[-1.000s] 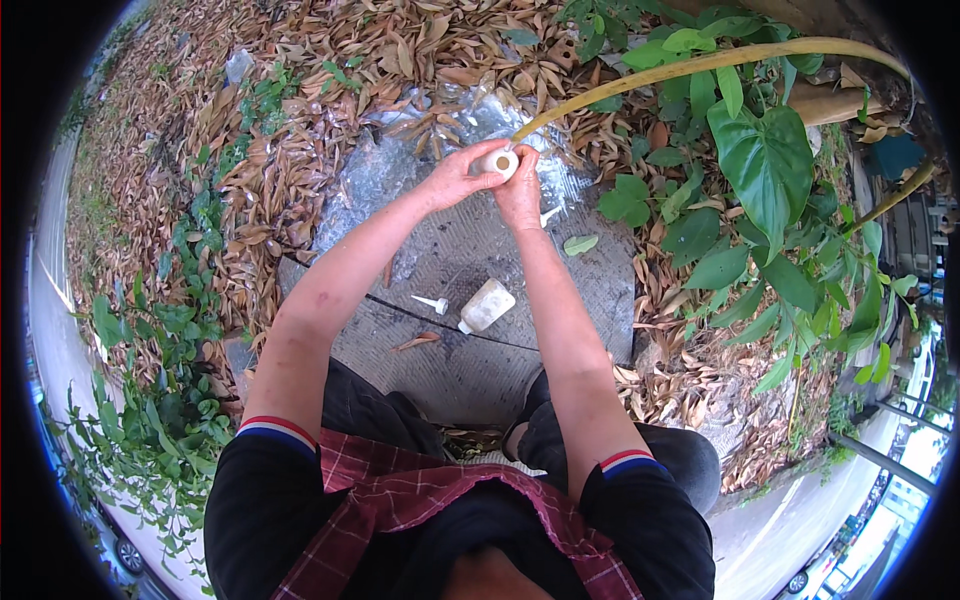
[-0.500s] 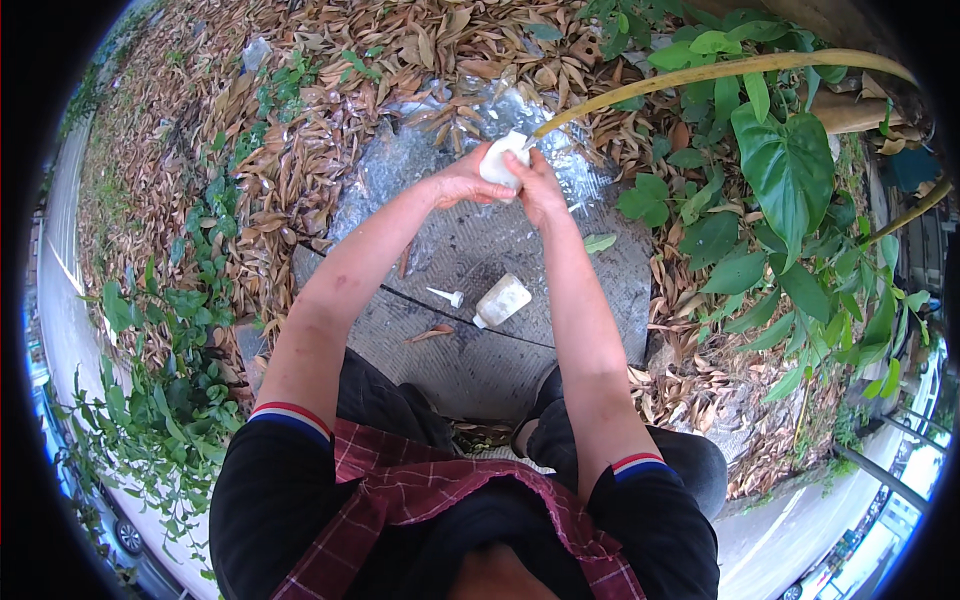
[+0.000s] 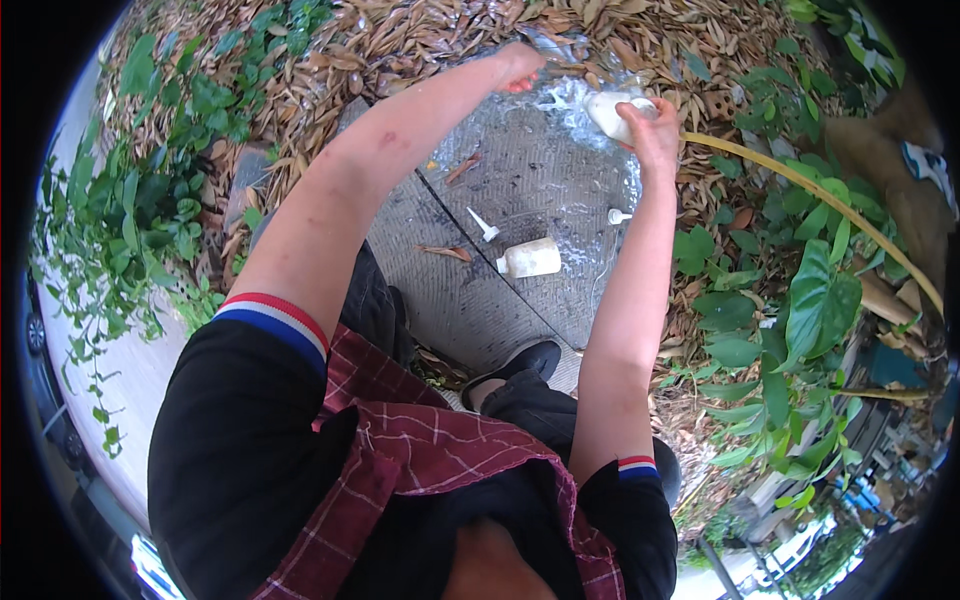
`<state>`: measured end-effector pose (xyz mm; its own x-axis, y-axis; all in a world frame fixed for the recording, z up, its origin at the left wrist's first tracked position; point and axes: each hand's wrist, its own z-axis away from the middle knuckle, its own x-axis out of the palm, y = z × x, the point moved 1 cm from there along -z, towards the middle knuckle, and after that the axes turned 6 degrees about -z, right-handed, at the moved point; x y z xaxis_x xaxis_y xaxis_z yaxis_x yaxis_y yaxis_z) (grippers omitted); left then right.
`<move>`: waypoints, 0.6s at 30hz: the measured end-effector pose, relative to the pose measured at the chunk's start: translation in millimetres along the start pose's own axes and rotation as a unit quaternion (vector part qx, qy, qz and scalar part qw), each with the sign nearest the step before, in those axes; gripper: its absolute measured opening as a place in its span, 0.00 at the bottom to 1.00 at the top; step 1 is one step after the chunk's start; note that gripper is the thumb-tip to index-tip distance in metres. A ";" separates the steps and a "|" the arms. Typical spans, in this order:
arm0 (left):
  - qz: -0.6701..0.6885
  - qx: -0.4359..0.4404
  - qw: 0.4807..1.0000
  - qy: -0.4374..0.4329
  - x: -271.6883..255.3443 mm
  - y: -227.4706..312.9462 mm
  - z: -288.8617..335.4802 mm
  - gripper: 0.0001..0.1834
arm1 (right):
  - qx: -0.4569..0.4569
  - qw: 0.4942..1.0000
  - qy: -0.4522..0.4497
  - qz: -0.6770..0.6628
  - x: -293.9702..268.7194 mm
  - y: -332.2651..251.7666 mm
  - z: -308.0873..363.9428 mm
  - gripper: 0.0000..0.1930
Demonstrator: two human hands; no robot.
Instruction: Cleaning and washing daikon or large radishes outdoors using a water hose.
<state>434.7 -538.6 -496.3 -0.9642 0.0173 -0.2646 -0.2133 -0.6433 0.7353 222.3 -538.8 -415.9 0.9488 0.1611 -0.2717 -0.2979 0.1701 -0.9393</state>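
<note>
Right hand (image 3: 655, 125) gripping a white bottle (image 3: 612, 112) over wet slab (image 3: 520, 200); left hand (image 3: 520, 65) reaching to the far edge.

Bottle held tilted above the puddle, next to the yellow hose (image 3: 800, 185). Left fingers curled near wet plastic sheet (image 3: 560, 50); cannot tell if clenched on anything. Likely slip of the wet bottle from the grip. Risk of knocking the second bottle (image 3: 530, 258), or losing the loose nozzle (image 3: 484, 225) and cap (image 3: 618, 215) among leaves (image 3: 330, 60).

Head camera looks steeply down, close overhead
</note>
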 end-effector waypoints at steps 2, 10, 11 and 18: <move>-0.017 0.123 0.992 -0.011 -15.2 14.2 5.2 0.17 | -0.017 1.000 -0.007 0.014 3.2 1.2 -16.6 0.26; -0.133 0.511 0.844 0.089 -5.8 58.3 54.8 0.51 | -0.222 0.940 0.005 0.258 54.6 -75.3 -6.1 0.27; -0.203 0.428 0.879 0.052 -7.9 64.8 57.9 0.46 | -0.208 0.948 -0.036 0.238 49.0 -77.8 -5.9 0.29; -0.001 0.370 0.928 0.045 -130.6 81.8 121.3 0.36 | -0.290 0.900 -0.228 0.233 -1.8 -124.4 70.3 0.20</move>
<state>524.1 -500.6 -325.9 -0.9536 -0.0682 -0.2934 -0.2974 0.0589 0.9529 250.3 -491.9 -283.8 0.5541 0.4886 -0.6740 -0.4220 -0.5330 -0.7334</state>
